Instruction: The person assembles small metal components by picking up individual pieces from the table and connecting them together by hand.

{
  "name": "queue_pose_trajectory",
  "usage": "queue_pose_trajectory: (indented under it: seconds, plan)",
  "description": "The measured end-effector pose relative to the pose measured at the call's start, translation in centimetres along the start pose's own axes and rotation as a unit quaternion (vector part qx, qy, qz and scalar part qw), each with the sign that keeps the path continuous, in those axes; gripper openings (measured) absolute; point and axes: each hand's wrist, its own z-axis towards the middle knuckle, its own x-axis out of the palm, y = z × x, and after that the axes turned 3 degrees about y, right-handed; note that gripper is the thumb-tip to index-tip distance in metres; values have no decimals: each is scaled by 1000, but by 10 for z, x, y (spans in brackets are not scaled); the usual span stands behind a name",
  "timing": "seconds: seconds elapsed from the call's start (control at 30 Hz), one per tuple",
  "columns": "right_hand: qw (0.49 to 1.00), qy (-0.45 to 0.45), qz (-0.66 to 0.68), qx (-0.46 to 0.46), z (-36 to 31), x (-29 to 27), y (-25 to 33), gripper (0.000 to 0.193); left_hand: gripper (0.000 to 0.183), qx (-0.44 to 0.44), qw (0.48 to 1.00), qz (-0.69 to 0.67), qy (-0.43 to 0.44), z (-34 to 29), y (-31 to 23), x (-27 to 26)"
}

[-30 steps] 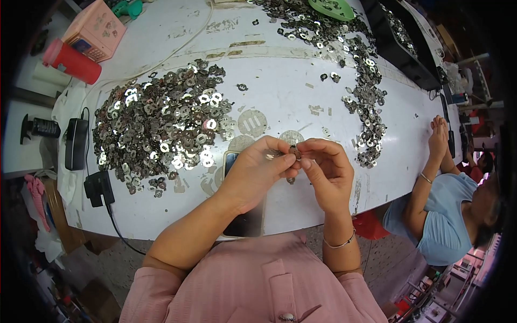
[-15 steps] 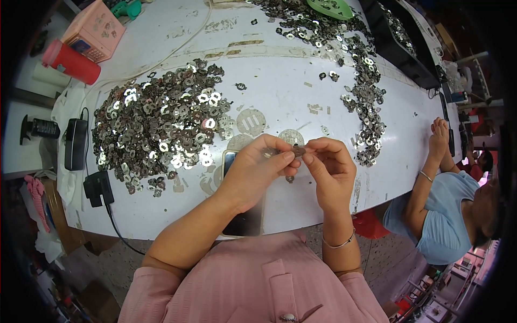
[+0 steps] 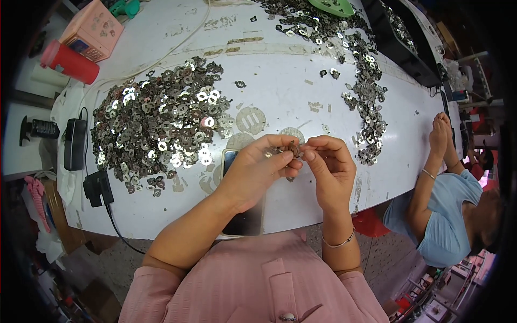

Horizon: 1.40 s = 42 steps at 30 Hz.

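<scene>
Phone point(image 3: 246, 222) lies on the counter point(image 3: 301, 207), near edge, partly under the left hand point(image 3: 253, 171). Left hand: thumb and fingers closed in a pinch on a small metal part point(image 3: 293, 151), with more metal showing between its fingers; count unclear. Right hand point(image 3: 333, 171): thumb and index nearly together at the part's right side, other fingers curled; can't tell if it grips. Part sits between both sets of fingertips, above the counter.

Step in hand, my read: fingertip work on one part. Next move calls for a steady left pinch and fine right-fingertip control.

Big loose heap of metal parts point(image 3: 161, 121) to the left, no container. Long strip of parts point(image 3: 370, 107) to the right. Farther left: red tumbler point(image 3: 72, 63), contents hidden. Far right: black bin point(image 3: 396, 46), metal parts inside. Farthest: green dish point(image 3: 335, 7), cut off by the view; contents unclear.
</scene>
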Motion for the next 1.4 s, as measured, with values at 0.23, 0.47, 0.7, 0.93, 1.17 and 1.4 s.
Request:
queue_pose_trajectory:
  seconds: [0.23, 0.47, 0.7, 0.93, 1.17, 1.4]
  plan:
    - [977, 27, -203, -63, 5, -15, 5, 20, 21, 2, 999, -43, -15, 0, -7, 4]
    - [811, 221, -536, -83, -6, -16, 12, 23, 26, 12, 990, -143, -8, 0, -10, -4]
    - [888, 128, -433, -81, -6, -21, 9, 18, 19, 11, 997, -29, -65, 1, -8, -4]
    - [923, 56, -352, -145, 4, 5, 35, 17, 17, -18, 999, 30, -15, -1, 3, 6]
    - [814, 15, -540, -214, 36, -44, 21, 36, 16, 11, 998, -42, -52, 5, 0, 1]
    - [755, 88, -612, -217, 33, -60, 5, 26, 20, -1, 996, -84, -43, 4, -2, 1]
